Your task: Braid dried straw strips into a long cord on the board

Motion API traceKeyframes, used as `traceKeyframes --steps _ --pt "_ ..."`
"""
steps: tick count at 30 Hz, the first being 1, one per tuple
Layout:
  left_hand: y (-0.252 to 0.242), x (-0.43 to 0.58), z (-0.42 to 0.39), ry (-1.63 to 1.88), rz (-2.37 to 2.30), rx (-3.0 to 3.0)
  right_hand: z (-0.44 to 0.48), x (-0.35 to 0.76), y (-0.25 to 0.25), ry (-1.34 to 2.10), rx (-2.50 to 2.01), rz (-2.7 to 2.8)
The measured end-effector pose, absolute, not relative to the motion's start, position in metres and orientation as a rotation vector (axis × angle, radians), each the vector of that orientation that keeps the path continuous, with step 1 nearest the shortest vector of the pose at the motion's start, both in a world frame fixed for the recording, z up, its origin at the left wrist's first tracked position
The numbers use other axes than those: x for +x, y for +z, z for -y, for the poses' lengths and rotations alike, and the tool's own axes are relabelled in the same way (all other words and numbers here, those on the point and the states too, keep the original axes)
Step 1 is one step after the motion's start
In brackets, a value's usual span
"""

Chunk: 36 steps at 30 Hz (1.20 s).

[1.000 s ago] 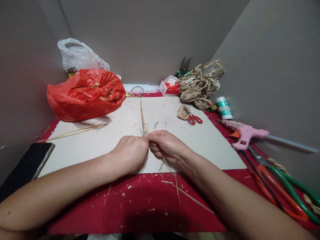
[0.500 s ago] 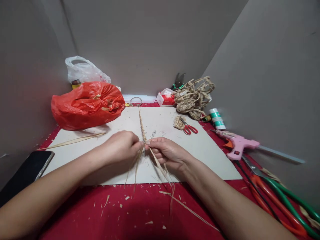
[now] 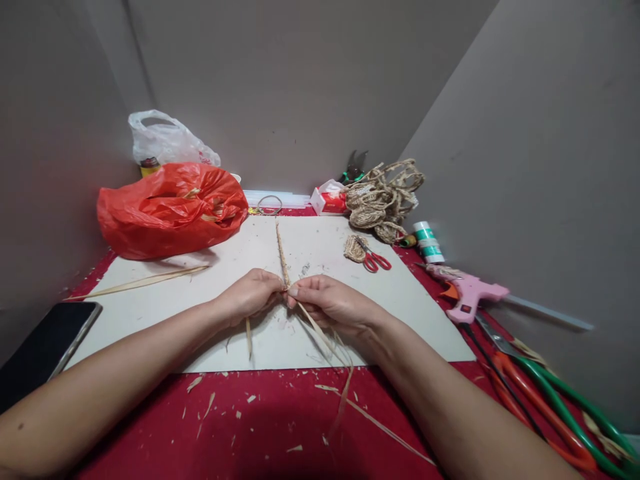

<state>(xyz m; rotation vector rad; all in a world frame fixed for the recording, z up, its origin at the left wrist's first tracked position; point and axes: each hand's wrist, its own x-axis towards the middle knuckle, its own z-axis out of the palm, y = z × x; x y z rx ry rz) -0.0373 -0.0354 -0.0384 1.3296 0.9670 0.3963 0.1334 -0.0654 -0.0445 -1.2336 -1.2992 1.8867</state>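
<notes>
A thin straw braid runs away from me across the white board. Both hands pinch its near end. My left hand is closed, with a short straw strand hanging below it. Fingertips almost touching the left ones, my right hand is closed too, thumb on top of the braid. Long loose straw strands trail from under the right hand toward the board's near edge. The exact grip between the fingertips is partly hidden.
At the back left sits a red plastic bag; a phone lies at left. Red-handled scissors and a rope bundle are beyond my right hand. A pink glue gun and large shears line the right.
My left hand has turned and flattened slightly, and its strands have swung to the left. The right hand stays at the braid's end. The view has shifted slightly.
</notes>
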Motion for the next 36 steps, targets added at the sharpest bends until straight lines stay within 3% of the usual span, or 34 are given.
traceKeyframes --steps 10,15,22,30,36 --pt "-0.039 -0.034 0.037 0.33 -0.944 1.361 0.076 0.123 -0.042 0.929 -1.543 2.055" --pt "-0.037 -0.033 0.037 0.344 -0.992 1.348 0.081 0.133 -0.033 0.75 -1.638 2.188" --pt "-0.039 -0.032 0.041 0.414 -1.0 1.339 0.088 0.126 -0.027 1.057 -1.543 2.098" --pt "-0.048 -0.028 0.05 0.518 -1.014 1.364 0.094 0.112 -0.036 0.936 -1.592 2.221" --pt "-0.042 -0.03 0.048 0.468 -0.967 1.257 0.102 0.128 -0.014 1.832 -1.218 2.189"
